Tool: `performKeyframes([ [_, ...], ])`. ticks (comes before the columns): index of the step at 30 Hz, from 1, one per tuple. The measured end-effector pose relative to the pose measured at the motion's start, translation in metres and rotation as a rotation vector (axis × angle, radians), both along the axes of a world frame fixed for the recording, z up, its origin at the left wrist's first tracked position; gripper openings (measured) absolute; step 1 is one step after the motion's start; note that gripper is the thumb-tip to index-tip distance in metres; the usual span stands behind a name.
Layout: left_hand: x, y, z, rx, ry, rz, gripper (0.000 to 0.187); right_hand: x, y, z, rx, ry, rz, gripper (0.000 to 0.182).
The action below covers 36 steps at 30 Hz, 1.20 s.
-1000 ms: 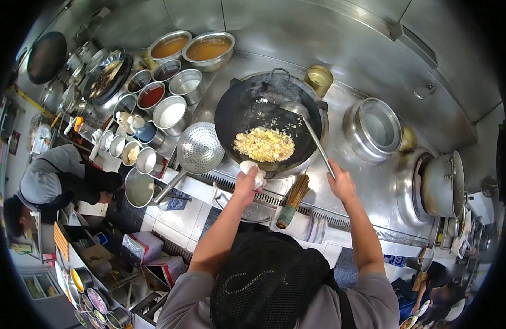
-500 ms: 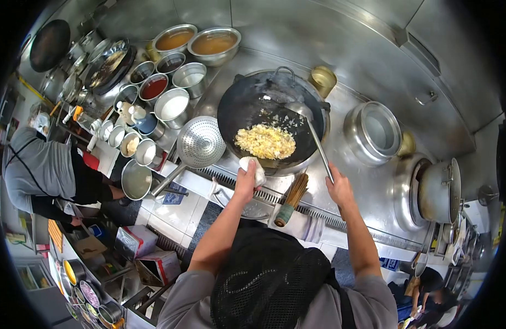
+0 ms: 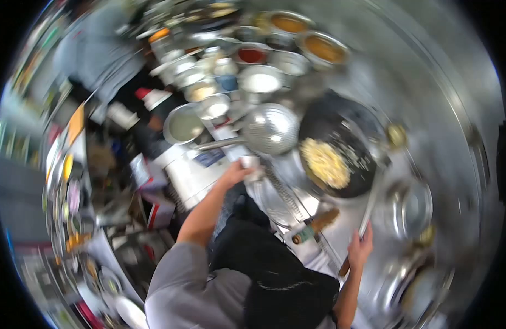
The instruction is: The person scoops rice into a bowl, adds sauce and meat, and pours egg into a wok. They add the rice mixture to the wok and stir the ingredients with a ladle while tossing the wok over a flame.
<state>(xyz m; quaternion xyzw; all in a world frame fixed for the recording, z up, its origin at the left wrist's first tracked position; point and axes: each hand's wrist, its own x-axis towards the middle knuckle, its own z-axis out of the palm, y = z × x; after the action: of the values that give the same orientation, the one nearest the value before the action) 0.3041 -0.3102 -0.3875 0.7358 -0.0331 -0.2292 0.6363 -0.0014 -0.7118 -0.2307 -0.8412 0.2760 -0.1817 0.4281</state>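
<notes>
My left hand (image 3: pixel 236 172) is closed around a folded white cloth (image 3: pixel 253 164), near the counter's front edge and apart from the wok. My right hand (image 3: pixel 360 248) grips the long handle of a metal ladle (image 3: pixel 369 205); its bowl end is blurred at the wok's right side. In the black wok (image 3: pixel 332 109) lies a yellow and white mass of food (image 3: pixel 325 164) that looks like scrambled egg, with small pale bits scattered beside it. A perforated skimmer (image 3: pixel 270 129) rests left of the wok, its handle pointing left.
A bamboo wok brush (image 3: pixel 316 226) lies at the stove's front edge. Steel pots (image 3: pixel 409 208) stand on the right. Bowls with red sauce (image 3: pixel 251 55), white contents (image 3: pixel 260 81) and orange liquid (image 3: pixel 322 48) crowd the back. A person in grey (image 3: pixel 99 55) is at the far left.
The view has swung left and blurred. My left hand, with the cloth, has come away from the wok's near rim toward the counter edge. My right hand still holds the ladle.
</notes>
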Motion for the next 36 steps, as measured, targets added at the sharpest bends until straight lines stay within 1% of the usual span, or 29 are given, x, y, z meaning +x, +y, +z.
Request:
performKeyframes([
  [1, 0.0, -0.002, 0.0, 0.021, 0.01, 0.001, 0.036, 0.004, 0.003, 0.001, 0.392, -0.037, -0.043, 0.053],
  [2, 0.013, -0.001, -0.047, 0.108, -0.21, -0.044, 0.038, 0.017, 0.013, 0.007, 0.426, -0.083, -0.065, 0.052],
  [3, 0.009, -0.005, -0.048, 0.19, -0.259, 0.068, 0.041, 0.03, 0.024, 0.018, 0.463, -0.125, -0.097, 0.052],
  [4, 0.004, -0.008, -0.023, 0.294, -0.307, 0.091, 0.041, 0.043, 0.031, 0.031, 0.542, -0.138, -0.136, 0.051],
  [5, 0.0, -0.011, 0.0, 0.42, -0.284, 0.103, 0.044, 0.055, 0.038, 0.045, 0.618, -0.15, -0.193, 0.05],
  [6, -0.001, -0.013, -0.011, 0.421, -0.38, 0.157, 0.048, 0.064, 0.044, 0.057, 0.631, -0.129, -0.126, 0.05],
  [7, -0.003, -0.016, -0.025, 0.422, -0.477, 0.198, 0.051, 0.07, 0.05, 0.07, 0.776, -0.139, -0.031, 0.049],
  [8, -0.006, -0.016, -0.024, 0.39, -0.475, 0.246, 0.053, 0.078, 0.059, 0.079, 0.919, -0.145, 0.056, 0.049],
  [9, -0.011, -0.017, -0.019, 0.354, -0.475, 0.291, 0.056, 0.086, 0.071, 0.085, 0.921, -0.124, 0.098, 0.049],
  [11, -0.018, -0.018, -0.011, 0.361, -0.433, 0.345, 0.059, 0.098, 0.093, 0.093, 1.177, -0.149, 0.141, 0.047],
  [12, -0.024, -0.017, -0.006, 0.36, -0.406, 0.357, 0.066, 0.106, 0.097, 0.092, 1.204, -0.099, 0.198, 0.048],
  [13, -0.03, -0.014, -0.006, 0.349, -0.441, 0.393, 0.073, 0.114, 0.111, 0.098, 1.198, -0.072, 0.229, 0.048],
  [15, -0.044, -0.005, -0.005, 0.342, -0.4, 0.469, 0.076, 0.132, 0.147, 0.113, 1.383, 0.006, 0.382, 0.05],
  [16, -0.055, 0.008, -0.006, 0.308, -0.426, 0.463, 0.075, 0.142, 0.157, 0.111, 1.478, 0.048, 0.486, 0.051],
  [17, -0.068, 0.025, -0.002, 0.311, -0.423, 0.502, 0.075, 0.156, 0.167, 0.106, 1.473, 0.075, 0.52, 0.051],
  [19, -0.099, 0.072, 0.004, 0.236, -0.301, 0.37, 0.072, 0.184, 0.197, 0.098, 1.73, 0.219, 0.794, 0.052],
  [20, -0.118, 0.098, 0.004, 0.272, -0.312, 0.41, 0.071, 0.195, 0.227, 0.105, 1.798, 0.311, 0.881, 0.052],
  [21, -0.137, 0.127, 0.002, 0.307, -0.325, 0.443, 0.069, 0.213, 0.244, 0.094, 1.773, 0.382, 1.05, 0.052],
  [23, -0.174, 0.19, -0.009, 0.391, -0.32, 0.565, 0.064, 0.235, 0.301, 0.084, 1.805, 0.463, 1.004, 0.052],
  [24, -0.193, 0.222, -0.013, 0.432, -0.253, 0.663, 0.061, 0.237, 0.345, 0.1, 1.714, 0.519, 1.03, 0.052],
  [25, -0.213, 0.252, -0.018, 0.468, -0.181, 0.756, 0.058, 0.249, 0.378, 0.091, 1.79, 0.567, 1.083, 0.052],
  [27, -0.253, 0.314, -0.034, 0.529, -0.105, 0.922, 0.055, 0.255, 0.462, 0.104, 1.739, 0.667, 1.142, 0.051],
  [29, -0.288, 0.366, -0.021, 0.456, 0.05, 1.106, 0.052, 0.271, 0.544, 0.096, 1.722, 0.733, 1.211, 0.049],
  [31, -0.316, 0.409, -0.009, 0.514, 0.097, 1.212, 0.049, 0.282, 0.632, 0.093, 1.594, 0.767, 1.326, 0.046],
  [32, -0.326, 0.426, -0.01, 0.475, 0.105, 1.28, 0.047, 0.286, 0.676, 0.089, 1.495, 0.754, 1.419, 0.045],
  [34, -0.341, 0.449, -0.014, 0.435, 0.122, 1.387, 0.045, 0.295, 0.759, 0.081, 1.245, 0.697, 1.558, 0.044],
  [35, -0.346, 0.457, -0.015, 0.432, 0.118, 1.382, 0.045, 0.297, 0.797, 0.079, 1.101, 0.655, 1.596, 0.045],
  [36, -0.352, 0.462, -0.017, 0.406, 0.132, 1.443, 0.044, 0.294, 0.832, 0.081, 0.997, 0.634, 1.604, 0.046],
])
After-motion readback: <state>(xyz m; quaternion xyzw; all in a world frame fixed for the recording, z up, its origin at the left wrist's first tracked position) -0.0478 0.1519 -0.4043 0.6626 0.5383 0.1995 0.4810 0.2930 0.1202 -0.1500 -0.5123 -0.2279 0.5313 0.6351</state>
